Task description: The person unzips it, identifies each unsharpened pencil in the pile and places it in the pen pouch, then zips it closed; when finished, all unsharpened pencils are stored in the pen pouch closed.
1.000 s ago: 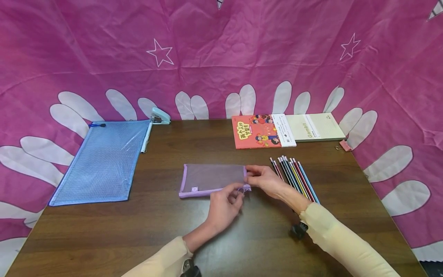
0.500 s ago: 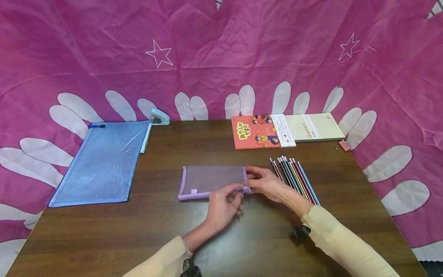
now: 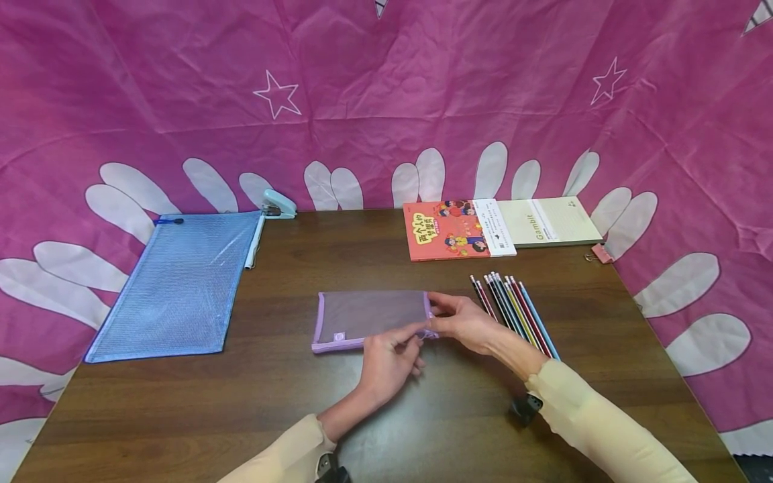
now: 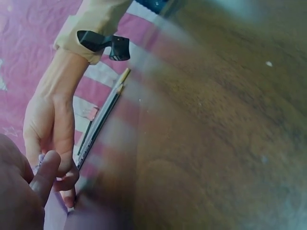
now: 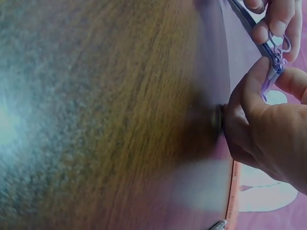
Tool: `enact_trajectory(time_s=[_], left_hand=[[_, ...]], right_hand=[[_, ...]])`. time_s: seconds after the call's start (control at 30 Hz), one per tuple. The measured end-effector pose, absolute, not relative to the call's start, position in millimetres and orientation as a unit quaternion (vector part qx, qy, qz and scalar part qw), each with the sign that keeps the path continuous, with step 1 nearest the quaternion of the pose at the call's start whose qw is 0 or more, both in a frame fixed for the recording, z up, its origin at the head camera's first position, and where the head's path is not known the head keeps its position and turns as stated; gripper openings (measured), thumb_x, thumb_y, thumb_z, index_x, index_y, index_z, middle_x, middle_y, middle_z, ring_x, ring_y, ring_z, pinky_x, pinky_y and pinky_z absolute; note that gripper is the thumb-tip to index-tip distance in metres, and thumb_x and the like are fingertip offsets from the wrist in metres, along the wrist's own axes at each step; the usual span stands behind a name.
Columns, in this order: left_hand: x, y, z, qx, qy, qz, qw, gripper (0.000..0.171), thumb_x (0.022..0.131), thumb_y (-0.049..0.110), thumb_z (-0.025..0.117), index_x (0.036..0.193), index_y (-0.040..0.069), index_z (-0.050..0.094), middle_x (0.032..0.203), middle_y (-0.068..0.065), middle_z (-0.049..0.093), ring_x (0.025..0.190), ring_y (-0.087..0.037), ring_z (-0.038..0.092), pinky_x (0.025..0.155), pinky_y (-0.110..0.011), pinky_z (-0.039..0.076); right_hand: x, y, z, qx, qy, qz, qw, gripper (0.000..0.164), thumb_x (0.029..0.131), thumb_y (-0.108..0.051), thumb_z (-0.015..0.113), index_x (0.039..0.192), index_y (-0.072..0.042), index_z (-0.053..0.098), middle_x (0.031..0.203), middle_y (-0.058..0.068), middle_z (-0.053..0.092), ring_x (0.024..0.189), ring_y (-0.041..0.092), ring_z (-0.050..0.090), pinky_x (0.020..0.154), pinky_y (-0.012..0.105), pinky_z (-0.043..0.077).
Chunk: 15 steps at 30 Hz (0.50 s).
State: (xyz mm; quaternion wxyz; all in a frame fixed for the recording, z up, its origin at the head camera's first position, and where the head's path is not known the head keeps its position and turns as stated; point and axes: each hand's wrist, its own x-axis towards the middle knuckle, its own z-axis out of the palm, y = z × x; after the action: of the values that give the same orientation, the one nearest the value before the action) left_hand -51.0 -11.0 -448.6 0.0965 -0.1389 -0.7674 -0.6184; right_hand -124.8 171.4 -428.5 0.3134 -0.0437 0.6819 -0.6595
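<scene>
A see-through mesh pencil pouch (image 3: 371, 314) with purple edging lies flat at mid-table, its zip edge towards me. My right hand (image 3: 470, 327) grips its right end, thumb at the near corner beside the zip's end. From the near side, my left hand (image 3: 386, 367) pinches the looped zip pull (image 5: 279, 47) between thumb and forefinger, close to the right thumb. In the right wrist view the purple loop shows at the left fingertips. Several pencils (image 3: 513, 305) lie side by side just beyond the right wrist.
A blue mesh zip folder (image 3: 178, 288) lies on the left, with a light blue stapler (image 3: 280, 203) and a pen (image 3: 255, 241) by its far corner. At the back right are a red book (image 3: 449, 230), a pale notebook (image 3: 549, 221) and a pink binder clip (image 3: 602, 253).
The pouch has shifted slightly towards me. My right thumb has come down to its near corner, and the left fingertips now overlap the right thumb at the zip's end.
</scene>
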Motion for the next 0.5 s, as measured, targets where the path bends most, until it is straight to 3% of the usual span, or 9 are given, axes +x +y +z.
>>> enact_trajectory(time_s=[0.2, 0.5], left_hand=[[-52.0, -12.5, -446.1, -0.122, -0.78, -0.604, 0.115, 0.032, 0.085, -0.011, 0.059, 0.106, 0.005, 0.078, 0.055, -0.003, 0.065, 0.043, -0.009, 0.062, 0.041, -0.022, 0.048], [-55.8, -22.6, -446.0, -0.108, -0.788, -0.589, 0.141, 0.026, 0.082, -0.014, 0.06, 0.1, -0.003, 0.077, 0.057, -0.006, 0.066, 0.044, -0.01, 0.063, 0.043, -0.02, 0.048]], right_hand=[[-125.1, 173.9, -428.6, -0.058, 0.691, -0.65, 0.312, 0.07, 0.094, -0.001, 0.063, 0.155, 0.003, 0.028, 0.141, 0.028, 0.043, 0.118, 0.032, 0.051, 0.098, 0.037, 0.047], [-127.5, 182.1, -430.7, -0.069, 0.683, -0.654, 0.317, 0.071, 0.095, -0.002, 0.062, 0.155, 0.005, 0.024, 0.147, 0.029, 0.034, 0.122, 0.036, 0.046, 0.099, 0.034, 0.045]])
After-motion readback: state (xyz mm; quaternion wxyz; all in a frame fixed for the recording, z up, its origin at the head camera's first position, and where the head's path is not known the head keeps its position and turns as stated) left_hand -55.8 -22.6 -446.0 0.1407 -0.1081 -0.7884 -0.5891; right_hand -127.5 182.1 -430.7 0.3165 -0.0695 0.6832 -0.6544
